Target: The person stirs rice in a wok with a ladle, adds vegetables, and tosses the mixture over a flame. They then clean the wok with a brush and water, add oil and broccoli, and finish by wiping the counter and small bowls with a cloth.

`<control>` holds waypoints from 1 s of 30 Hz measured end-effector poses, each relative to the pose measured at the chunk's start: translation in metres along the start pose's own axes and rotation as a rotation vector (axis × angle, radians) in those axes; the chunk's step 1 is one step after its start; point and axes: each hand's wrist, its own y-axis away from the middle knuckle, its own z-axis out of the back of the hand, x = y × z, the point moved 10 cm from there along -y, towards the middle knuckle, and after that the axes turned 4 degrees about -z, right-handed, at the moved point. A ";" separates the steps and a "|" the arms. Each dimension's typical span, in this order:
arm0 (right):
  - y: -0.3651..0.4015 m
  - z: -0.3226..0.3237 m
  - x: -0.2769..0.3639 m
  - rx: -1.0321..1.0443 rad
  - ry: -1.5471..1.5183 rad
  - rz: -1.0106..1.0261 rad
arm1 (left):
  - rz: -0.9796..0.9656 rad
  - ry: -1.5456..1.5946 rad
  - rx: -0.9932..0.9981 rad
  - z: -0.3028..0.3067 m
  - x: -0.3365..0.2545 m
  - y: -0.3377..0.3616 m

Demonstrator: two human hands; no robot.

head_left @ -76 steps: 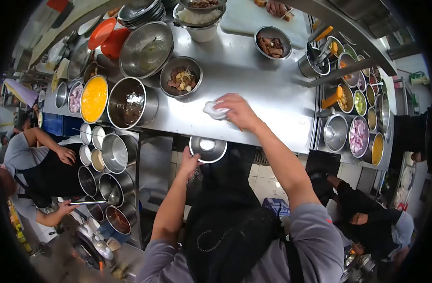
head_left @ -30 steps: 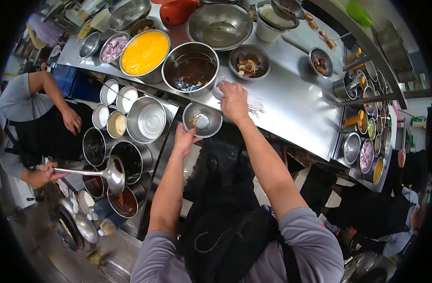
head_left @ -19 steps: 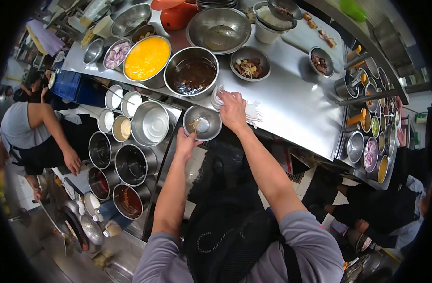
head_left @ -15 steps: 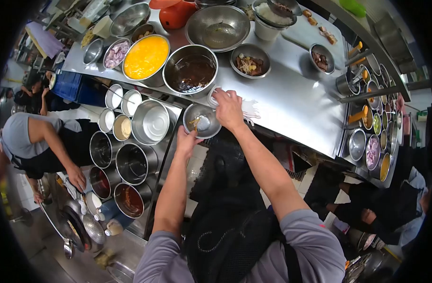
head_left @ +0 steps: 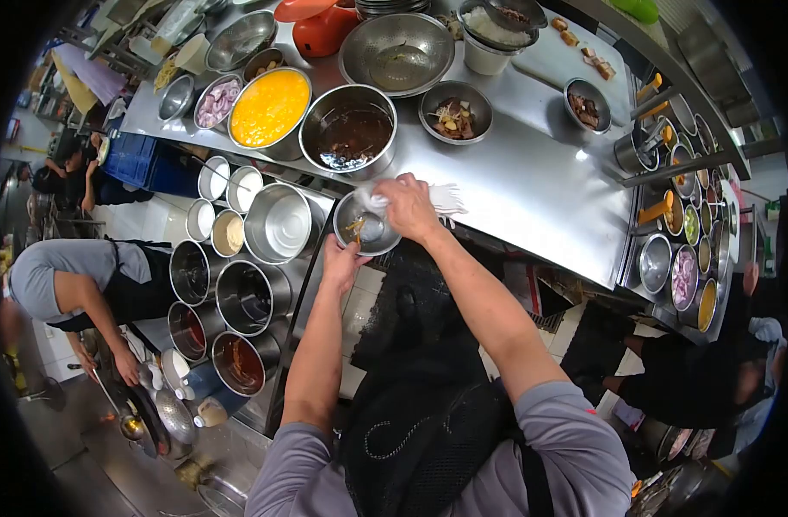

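My left hand [head_left: 339, 261] grips the near rim of a small metal bowl [head_left: 378, 244], tilted so that its inside faces up toward me. Bits of orange-yellow food [head_left: 356, 227] lie in it. A white cloth [head_left: 446, 199] is bunched under my right hand [head_left: 409, 207], whose fingers are closed on it. One end of the cloth is at the bowl's upper rim, and the rest sticks out to the right over the table edge. Just beyond my hands stands a deep pot of dark brown liquid [head_left: 351, 133].
The steel table [head_left: 532, 189] carries a pot of beaten egg [head_left: 269, 108], a colander [head_left: 397, 56] and a bowl of meat and shreds [head_left: 456, 113]. Metal pots [head_left: 276, 222] stand at left, near a bent-over co-worker [head_left: 84, 276]. Ingredient containers [head_left: 684, 277] line the right.
My right hand and the cloth have moved left, bringing the cloth from beside the bowl to over its upper rim. The co-worker at left has drawn the ladle back.
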 end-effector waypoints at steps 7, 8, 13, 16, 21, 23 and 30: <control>0.012 0.081 -0.071 -0.264 -0.126 -0.236 | 0.016 0.039 0.003 0.003 -0.002 0.007; 0.012 0.075 -0.074 -0.259 -0.128 -0.237 | 0.013 0.055 -0.012 0.005 -0.003 0.008; 0.007 0.038 -0.032 -0.245 0.271 -0.138 | 0.029 0.046 -0.024 0.006 -0.009 0.011; 0.004 0.013 0.003 -0.267 0.270 -0.099 | 0.031 0.047 -0.032 0.007 -0.014 0.015; -0.002 0.011 0.005 -0.291 0.313 -0.165 | 0.014 0.076 -0.030 0.008 -0.017 0.016; -0.003 0.011 0.004 -0.301 0.320 -0.155 | 0.037 0.051 -0.031 0.008 -0.015 0.015; -0.001 -0.014 0.007 -0.210 0.267 -0.173 | 0.011 0.085 -0.051 0.013 -0.009 0.013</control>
